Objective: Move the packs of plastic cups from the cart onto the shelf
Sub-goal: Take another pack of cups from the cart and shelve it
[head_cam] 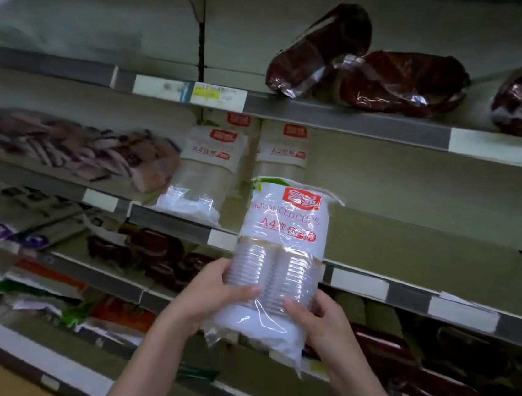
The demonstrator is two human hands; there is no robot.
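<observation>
I hold a clear pack of plastic cups upright in front of the middle shelf. It has a white top with a red logo and red lettering. My left hand grips its lower left side and my right hand its lower right side. Several like packs stand on that shelf behind it: one leans at the left, another is just behind the held pack. The cart is out of view.
Dark red wrapped packs lie on the upper shelf. Purple and pink packets fill the middle shelf's left part. Dark red packs and mixed goods sit on the lower shelves. The middle shelf's right part shows bare board.
</observation>
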